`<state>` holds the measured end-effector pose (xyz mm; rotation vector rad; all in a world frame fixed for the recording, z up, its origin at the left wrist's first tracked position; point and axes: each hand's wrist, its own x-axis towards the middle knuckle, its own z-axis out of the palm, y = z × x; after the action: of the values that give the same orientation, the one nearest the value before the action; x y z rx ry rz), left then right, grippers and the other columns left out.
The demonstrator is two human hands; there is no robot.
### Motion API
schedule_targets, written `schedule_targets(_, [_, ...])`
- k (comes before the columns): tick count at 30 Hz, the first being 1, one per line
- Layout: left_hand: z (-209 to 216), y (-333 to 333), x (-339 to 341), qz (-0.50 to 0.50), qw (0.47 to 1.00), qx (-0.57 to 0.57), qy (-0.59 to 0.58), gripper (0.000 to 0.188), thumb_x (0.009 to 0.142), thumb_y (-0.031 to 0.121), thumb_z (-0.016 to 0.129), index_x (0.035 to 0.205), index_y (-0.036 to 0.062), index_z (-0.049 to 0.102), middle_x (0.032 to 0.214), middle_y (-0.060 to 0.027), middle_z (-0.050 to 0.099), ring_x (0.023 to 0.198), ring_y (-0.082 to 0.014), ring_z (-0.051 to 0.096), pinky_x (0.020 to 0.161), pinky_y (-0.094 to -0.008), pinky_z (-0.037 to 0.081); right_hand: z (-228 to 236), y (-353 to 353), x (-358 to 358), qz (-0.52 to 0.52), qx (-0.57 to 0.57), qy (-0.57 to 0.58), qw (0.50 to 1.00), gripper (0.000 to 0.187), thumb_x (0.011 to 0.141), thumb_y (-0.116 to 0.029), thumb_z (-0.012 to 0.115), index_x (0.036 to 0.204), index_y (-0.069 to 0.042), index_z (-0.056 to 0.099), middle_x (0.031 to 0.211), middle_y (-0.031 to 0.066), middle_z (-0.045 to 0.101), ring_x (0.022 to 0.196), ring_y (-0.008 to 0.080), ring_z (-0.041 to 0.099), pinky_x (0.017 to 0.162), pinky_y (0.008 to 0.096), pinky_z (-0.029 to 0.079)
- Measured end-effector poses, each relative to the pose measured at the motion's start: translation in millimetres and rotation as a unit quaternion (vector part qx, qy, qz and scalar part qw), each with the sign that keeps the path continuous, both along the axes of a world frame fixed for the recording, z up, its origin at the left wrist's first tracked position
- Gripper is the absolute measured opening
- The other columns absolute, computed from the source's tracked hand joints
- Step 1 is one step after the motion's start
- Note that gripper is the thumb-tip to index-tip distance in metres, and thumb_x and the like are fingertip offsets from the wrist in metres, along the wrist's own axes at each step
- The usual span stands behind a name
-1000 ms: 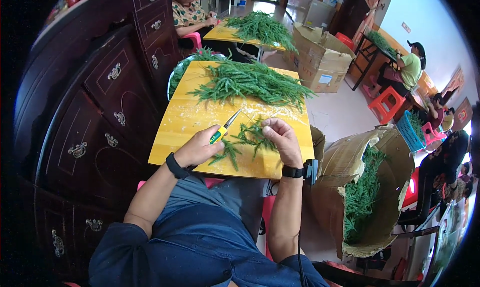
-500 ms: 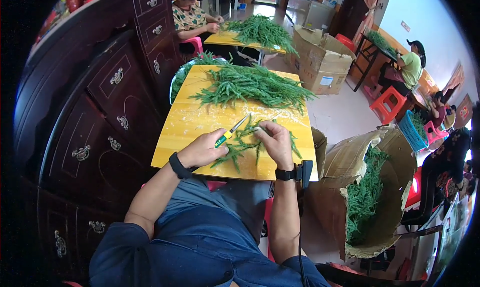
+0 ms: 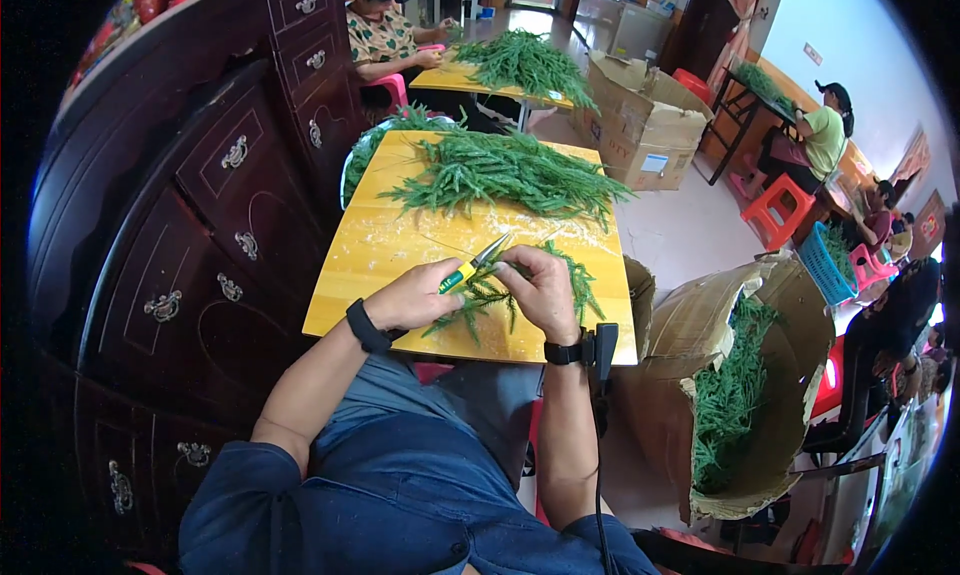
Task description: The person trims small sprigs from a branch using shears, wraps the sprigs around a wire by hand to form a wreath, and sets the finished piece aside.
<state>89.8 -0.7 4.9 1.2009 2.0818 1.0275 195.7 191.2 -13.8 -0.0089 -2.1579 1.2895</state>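
Observation:
My left hand [image 3: 412,295] is closed round a slim tool with a yellow and green handle and a pointed metal tip [image 3: 490,251]. The tip points away to the right, close to my other hand. With bent fingers my right hand [image 3: 545,293] pinches a green fern-like sprig [image 3: 486,297]; its exact grip is partly hidden by the fingers. More loose sprigs [image 3: 582,287] lie beside and under this hand on the yellow table [image 3: 365,250]. Across the table's far half spreads a big pile of green sprigs [image 3: 510,175].
White crumbs are scattered over the tabletop. A dark cabinet [image 3: 150,225] lines my left side. At right stands an open cardboard box [image 3: 660,425] holding greenery; another box [image 3: 640,125] is farther back. A person [image 3: 380,40] works at the table ahead, others at the far right.
The tool has shifted slightly to the right, and my right hand has moved a little left toward it. A thin stem now sticks out left of the tip.

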Motion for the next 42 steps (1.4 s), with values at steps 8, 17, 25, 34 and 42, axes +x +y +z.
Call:
schedule_targets(8, [7,3,4,0.003,0.999,0.003,-0.054,0.035,0.087,0.011,0.059,0.118,-0.0018,0.049,0.089,-0.0098,0.061,0.075,-0.0148,0.062,0.066,-0.0302,0.05,2,-2,-2,-0.029,0.058,0.051,0.997,0.009,0.08,-0.006,0.071,0.08,0.0,0.065,0.063,0.0065,0.059,0.056,0.0103,0.053,0.052,0.0263,0.042])
schedule_targets(17, [-2,4,3,-0.008,0.994,-0.039,0.103,0.04,0.084,0.014,0.059,0.119,-0.0025,0.046,0.09,-0.0243,0.062,0.082,-0.0352,0.063,0.073,-0.0414,0.049,-5,-3,-6,-0.029,0.049,0.039,0.998,0.009,0.079,-0.006,0.071,0.08,0.0,0.065,0.063,0.0081,0.059,0.055,0.0127,0.054,0.052,0.0275,0.042])
schedule_targets(25, [-13,19,3,-0.027,0.991,-0.051,0.123,0.038,0.085,0.014,0.057,0.116,-0.0047,0.045,0.094,-0.029,0.061,0.088,-0.0409,0.062,0.076,-0.0447,0.048,-12,5,-6,-0.058,0.06,0.028,0.996,0.01,0.079,-0.008,0.071,0.079,0.001,0.065,0.062,0.008,0.059,0.054,0.0124,0.054,0.052,0.0281,0.043])
schedule_targets(34, [-41,63,-20,-0.085,0.988,-0.072,0.105,0.04,0.086,0.015,0.059,0.115,-0.0074,0.045,0.096,-0.0295,0.062,0.09,-0.0401,0.062,0.079,-0.0437,0.049,-31,25,-3,-0.12,-0.013,-0.057,0.991,0.014,0.078,-0.013,0.069,0.08,0.0,0.066,0.061,0.0087,0.06,0.055,0.0122,0.055,0.054,0.028,0.044])
schedule_targets(42, [-67,75,-22,-0.046,0.988,-0.038,0.144,0.033,0.087,0.016,0.061,0.111,-0.0047,0.05,0.09,-0.0223,0.064,0.082,-0.0331,0.064,0.074,-0.0403,0.05,-49,26,-13,-0.196,0.055,-0.068,0.977,0.018,0.076,-0.019,0.071,0.084,-0.003,0.069,0.064,0.0133,0.063,0.058,0.0219,0.062,0.058,0.0337,0.049])
